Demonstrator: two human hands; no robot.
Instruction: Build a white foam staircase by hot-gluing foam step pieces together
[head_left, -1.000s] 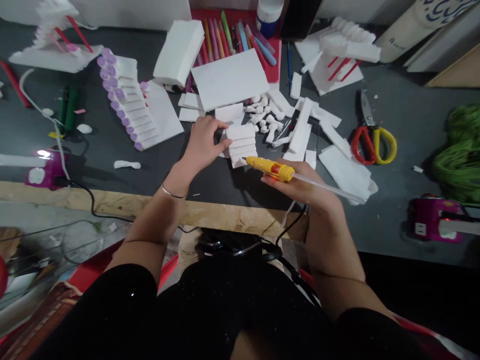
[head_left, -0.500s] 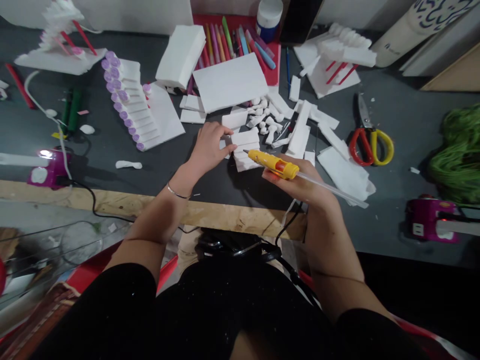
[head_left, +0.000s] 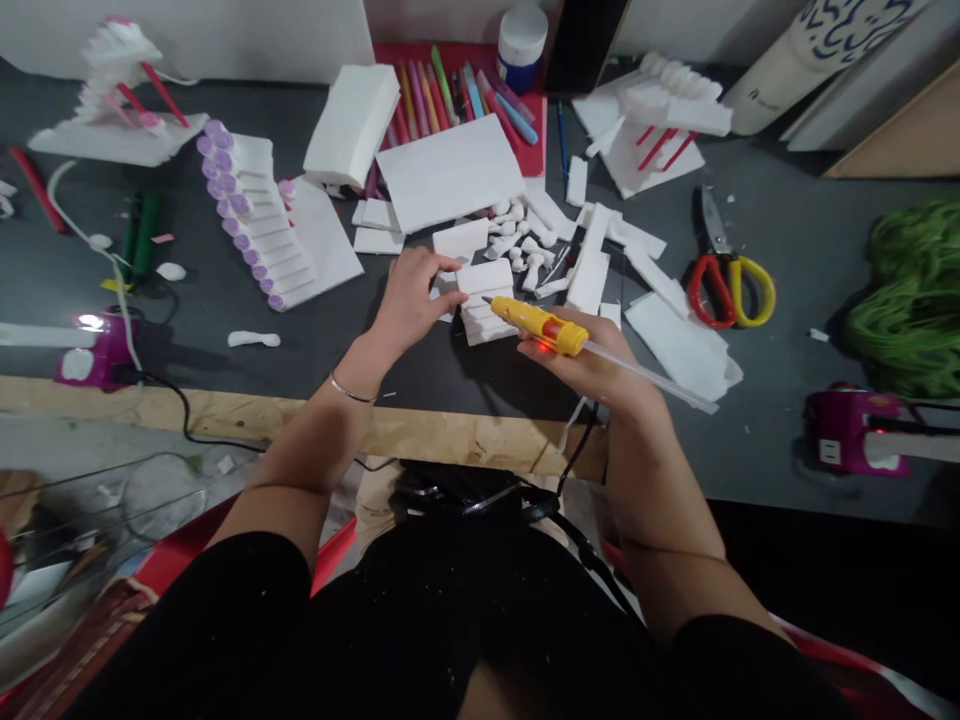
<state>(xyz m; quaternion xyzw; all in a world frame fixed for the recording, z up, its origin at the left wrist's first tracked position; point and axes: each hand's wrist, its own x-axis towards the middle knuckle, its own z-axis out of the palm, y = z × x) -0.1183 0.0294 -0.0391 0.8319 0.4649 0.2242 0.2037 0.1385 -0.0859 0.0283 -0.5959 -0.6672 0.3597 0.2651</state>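
The dark table (head_left: 750, 385) spans the frame. At left of centre lies a white staircase model (head_left: 277, 225) edged with purple discs, set off to the side, which seems to leave the middle free for the hands. Near the top centre, a white board (head_left: 451, 172) leans over the pens (head_left: 431, 95), probably just parked there to save room.

Right of centre, the right hand (head_left: 592, 360) is closed round a yellow glue gun (head_left: 540, 325), its nozzle aimed leftward at the stepped piece so the tip can reach the ridges; a clear stick trails from its rear. The left hand (head_left: 415, 292) is curled, thumb and forefinger parted at the piece's left edge, likely to steady it clear of the nozzle; I cannot tell how firmly they press.

At right, scissors (head_left: 726, 285) lie partly open. White strips (head_left: 589, 265) are spread just right of centre, apparently within easy reach. The small stepped piece (head_left: 484, 280) sits flat at the centre, between the hands. Smallest, little white twists (head_left: 532, 265) are heaped just beyond it.
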